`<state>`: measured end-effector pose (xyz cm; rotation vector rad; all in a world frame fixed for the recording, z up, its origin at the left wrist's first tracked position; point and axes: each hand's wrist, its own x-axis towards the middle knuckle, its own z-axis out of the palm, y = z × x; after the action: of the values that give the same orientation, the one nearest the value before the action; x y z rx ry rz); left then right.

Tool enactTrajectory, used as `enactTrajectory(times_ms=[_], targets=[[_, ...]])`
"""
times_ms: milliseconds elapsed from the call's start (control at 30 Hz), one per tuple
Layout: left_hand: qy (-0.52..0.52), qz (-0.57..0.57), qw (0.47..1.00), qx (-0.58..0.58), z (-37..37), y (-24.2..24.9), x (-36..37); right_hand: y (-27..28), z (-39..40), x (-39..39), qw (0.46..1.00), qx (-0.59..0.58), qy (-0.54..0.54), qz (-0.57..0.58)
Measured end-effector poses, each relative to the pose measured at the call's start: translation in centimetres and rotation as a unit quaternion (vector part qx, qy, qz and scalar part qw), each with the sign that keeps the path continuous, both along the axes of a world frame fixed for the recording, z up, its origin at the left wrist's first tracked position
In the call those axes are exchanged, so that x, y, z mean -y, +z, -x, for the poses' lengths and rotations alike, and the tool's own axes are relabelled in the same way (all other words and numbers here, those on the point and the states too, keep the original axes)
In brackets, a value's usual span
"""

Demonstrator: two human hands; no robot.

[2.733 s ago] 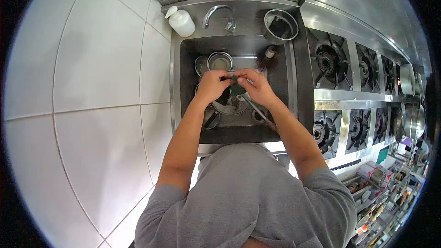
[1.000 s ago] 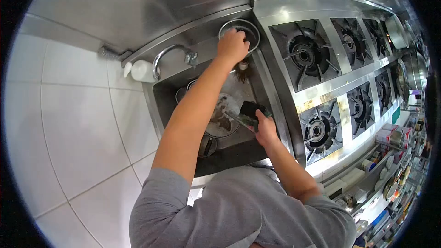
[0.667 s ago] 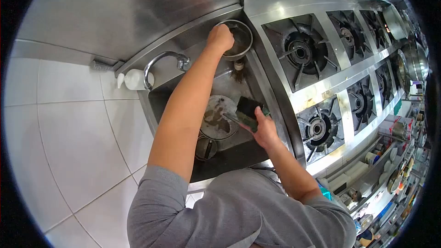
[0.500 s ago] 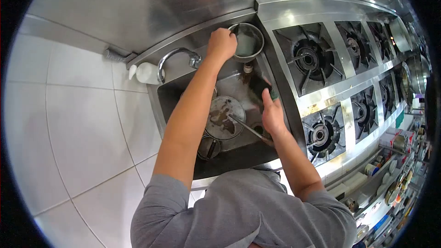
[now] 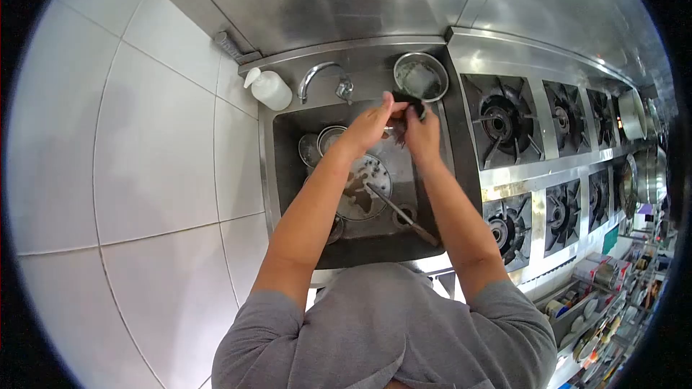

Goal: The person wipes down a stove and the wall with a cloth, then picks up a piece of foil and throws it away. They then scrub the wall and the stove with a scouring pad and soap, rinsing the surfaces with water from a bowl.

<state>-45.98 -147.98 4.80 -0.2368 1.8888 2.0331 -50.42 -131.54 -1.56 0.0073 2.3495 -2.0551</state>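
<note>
My left hand (image 5: 370,128) and my right hand (image 5: 423,132) meet over the sink's far part, both closed on a dark scouring pad (image 5: 409,100). Fingers cover much of the pad. Just beyond it, a metal pot (image 5: 422,75) with sudsy liquid inside stands on the ledge in the back right corner. Below my hands, in the sink (image 5: 317,251), lies a round pan or lid (image 5: 378,173) with brown, wet residue. A long-handled utensil (image 5: 398,210) rests across it, its flat end towards the near right. My forearms hide parts of the sink.
A curved faucet (image 5: 322,68) stands at the back ledge, beside a white pump bottle (image 5: 270,91). Smaller round metal vessels (image 5: 308,148) sit at the sink's left. Gas burners (image 5: 502,124) line the right side, with large pots (image 5: 632,115) farther along and crowded shelves below.
My left hand has let go of the pot and come down to the scouring pad. The pad has moved up in my right hand, and both hands now hold it. The view has shifted.
</note>
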Motion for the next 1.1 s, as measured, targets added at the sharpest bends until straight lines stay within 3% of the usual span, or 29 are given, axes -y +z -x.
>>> enactTrajectory(times_ms=[33, 67, 100, 167, 200, 267, 300, 367, 400, 467, 600, 667, 700, 733, 767, 800, 833, 867, 900, 967, 1000, 1067, 1100], targets=[[0.019, -0.017, 0.998, -0.057, -0.4, -0.2, 0.9, 2.5, 1.2, 0.3, 0.994, 0.040, -0.045, -0.089], [0.071, -0.013, 0.995, -0.066, -1.3, -0.1, 1.7, 3.5, 2.8, 0.1, 0.988, -0.083, -0.040, -0.127], [0.099, 0.024, 0.993, -0.061, -2.5, -0.2, 2.8, 4.3, 4.7, -0.3, 0.957, -0.155, -0.029, -0.241], [0.144, 0.113, 0.981, -0.058, -5.4, -2.2, 5.7, 6.1, 7.6, -0.3, 0.904, -0.187, 0.036, -0.382], [0.162, 0.166, 0.971, -0.061, -6.9, -4.7, 7.6, 5.7, 9.3, -0.1, 0.904, -0.190, 0.040, -0.380], [0.212, 0.245, 0.944, -0.055, -10.9, -8.6, 10.7, 3.4, 12.6, 0.6, 0.769, -0.081, 0.188, -0.605], [0.229, 0.317, 0.916, -0.094, -13.1, -8.8, 11.7, 2.2, 14.1, 0.9, 0.770, -0.086, 0.191, -0.603], [0.247, 0.477, 0.833, -0.132, -17.5, -9.5, 13.6, -0.4, 16.8, 1.5, 0.726, 0.022, 0.276, -0.630], [0.248, 0.561, 0.779, -0.131, -19.7, -10.3, 14.5, -1.6, 17.6, 1.7, 0.726, 0.018, 0.278, -0.629], [0.231, 0.579, 0.777, -0.082, -23.9, -11.9, 16.0, -3.7, 18.7, 1.5, 0.750, 0.039, 0.275, -0.600], [0.224, 0.579, 0.776, -0.111, -28.7, -13.1, 14.2, -5.4, 20.7, 0.3, 0.733, 0.054, 0.328, -0.593], [0.210, 0.582, 0.776, -0.124, -29.9, -13.7, 13.2, -5.5, 21.1, -1.5, 0.843, -0.068, 0.257, -0.468], [0.213, 0.575, 0.780, -0.128, -30.4, -13.9, 13.1, -4.9, 21.2, -2.5, 0.839, -0.070, 0.254, -0.476], [0.196, 0.587, 0.776, -0.126, -31.0, -14.1, 13.1, -3.7, 21.1, -3.3, 0.931, -0.015, 0.144, -0.337], [0.181, 0.598, 0.771, -0.122, -31.3, -14.4, 13.0, -2.1, 20.7, -3.9, 0.982, 0.038, 0.029, -0.182], [0.193, 0.600, 0.764, -0.142, -31.2, -14.7, 13.0, 2.6, 18.9, -3.9, 0.989, 0.112, 0.012, -0.095], [0.197, 0.593, 0.768, -0.141, -31.0, -15.0, 12.7, 5.6, 17.5, -3.5, 0.992, 0.069, -0.077, -0.069], [0.206, 0.597, 0.761, -0.148, -31.0, -15.2, 12.7, 8.1, 17.2, -2.5, 0.982, 0.112, -0.141, 0.064], [0.214, 0.603, 0.753, -0.154, -31.3, -15.3, 13.0, 8.2, 18.0, -1.7, 0.982, 0.113, -0.139, 0.060], [0.216, 0.596, 0.759, -0.150, -31.4, -15.5, 13.4, 8.2, 21.0, 0.9, 0.965, -0.017, -0.200, 0.166], [0.217, 0.591, 0.763, -0.148, -31.4, -15.6, 13.5, 7.6, 23.4, 3.4, 0.963, 0.043, -0.219, 0.149], [0.227, 0.582, 0.766, -0.152, -31.4, -15.7, 13.5, 11.0, 20.7, 12.1, 0.936, 0.139, -0.260, 0.194], [0.238, 0.574, 0.767, -0.159, -31.3, -15.7, 13.5, 11.3, 19.6, 16.4, 0.978, 0.143, -0.137, -0.063]])
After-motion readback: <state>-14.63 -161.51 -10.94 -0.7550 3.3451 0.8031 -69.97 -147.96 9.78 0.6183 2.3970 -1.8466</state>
